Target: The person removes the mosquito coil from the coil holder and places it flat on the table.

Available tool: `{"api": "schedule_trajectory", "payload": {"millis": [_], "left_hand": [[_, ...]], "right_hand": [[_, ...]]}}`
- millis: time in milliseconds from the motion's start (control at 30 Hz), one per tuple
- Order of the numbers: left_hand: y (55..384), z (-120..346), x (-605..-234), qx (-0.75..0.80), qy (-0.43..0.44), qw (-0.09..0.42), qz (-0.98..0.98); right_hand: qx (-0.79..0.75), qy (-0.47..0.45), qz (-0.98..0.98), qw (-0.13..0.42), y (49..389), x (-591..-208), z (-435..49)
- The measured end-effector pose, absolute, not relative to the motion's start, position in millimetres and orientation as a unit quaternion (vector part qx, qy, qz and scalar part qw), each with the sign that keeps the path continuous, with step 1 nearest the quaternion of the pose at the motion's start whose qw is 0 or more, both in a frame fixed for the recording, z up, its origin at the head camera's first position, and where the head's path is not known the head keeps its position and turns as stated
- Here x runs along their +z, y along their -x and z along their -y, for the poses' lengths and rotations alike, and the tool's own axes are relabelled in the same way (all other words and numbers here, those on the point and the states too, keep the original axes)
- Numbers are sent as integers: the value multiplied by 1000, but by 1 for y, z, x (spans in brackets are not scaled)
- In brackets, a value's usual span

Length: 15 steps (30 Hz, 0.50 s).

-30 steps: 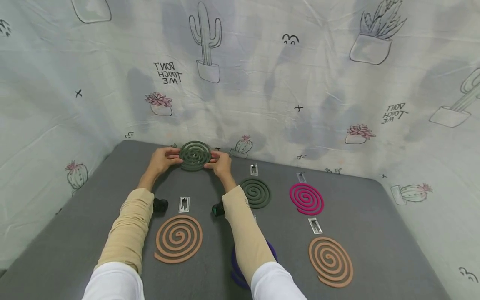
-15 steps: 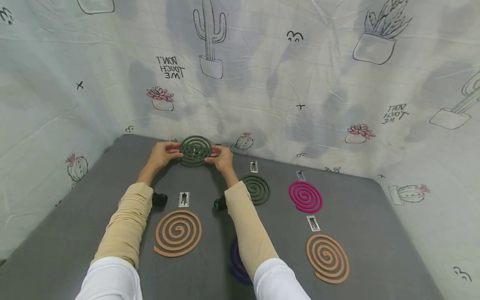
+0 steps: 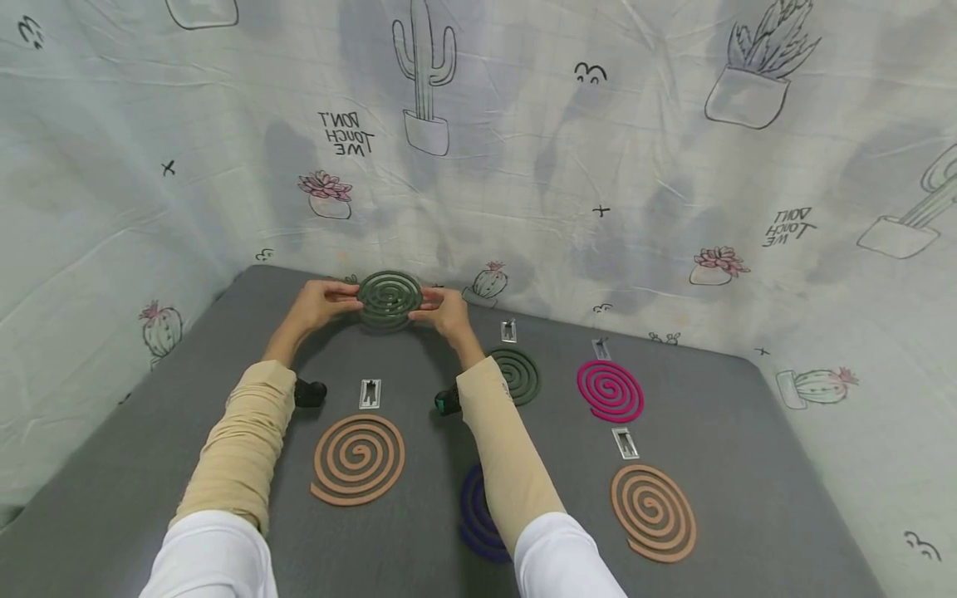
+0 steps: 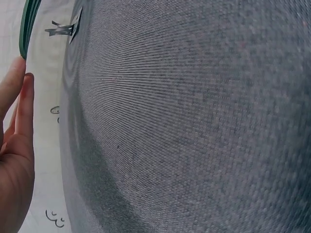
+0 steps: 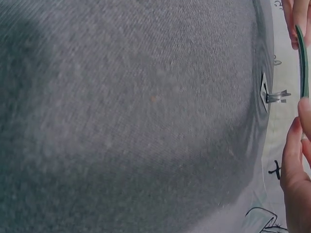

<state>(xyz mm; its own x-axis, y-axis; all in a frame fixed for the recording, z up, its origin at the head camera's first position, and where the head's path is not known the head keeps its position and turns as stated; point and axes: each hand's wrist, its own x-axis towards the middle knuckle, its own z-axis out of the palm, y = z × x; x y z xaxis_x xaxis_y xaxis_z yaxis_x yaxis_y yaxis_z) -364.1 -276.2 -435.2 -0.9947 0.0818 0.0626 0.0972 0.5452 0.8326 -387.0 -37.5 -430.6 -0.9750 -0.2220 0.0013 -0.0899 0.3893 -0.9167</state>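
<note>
Both hands hold a dark green mosquito coil [image 3: 390,281] at the back left of the table. The left hand [image 3: 317,305] pinches its left edge, and the right hand [image 3: 446,316] pinches its right edge. Seen edge-on, the coil [image 4: 24,29] is apart from the table in the left wrist view. A metal coil stand [image 5: 276,96] with raised prongs is on the table near it in the right wrist view. Green also shows just below the coil in the head view; I cannot tell if that is a second layer.
An orange coil [image 3: 357,461] lies in front of the hands, with a metal stand [image 3: 370,394] behind it. A purple coil [image 3: 478,523] is partly under the right forearm. Further right are green [image 3: 523,378], pink [image 3: 610,390] and orange [image 3: 654,513] coils. A printed cloth wall [image 3: 523,166] borders the table.
The head view has shifted slightly. Both hands keep their pinch on the green coil in nearly the same spot, and the forearms have spread a little apart.
</note>
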Motion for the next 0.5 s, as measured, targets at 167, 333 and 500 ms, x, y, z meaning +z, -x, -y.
{"api": "schedule_trajectory", "payload": {"millis": [167, 333, 500], "left_hand": [[364, 276, -435, -492, 58, 6, 869], [364, 275, -435, -501, 60, 0, 864], [359, 273, -430, -509, 73, -13, 858]], "right_hand": [[-547, 111, -826, 78, 385, -428, 32], [-548, 121, -823, 84, 385, -431, 26], [-546, 129, -824, 81, 386, -433, 23]]}}
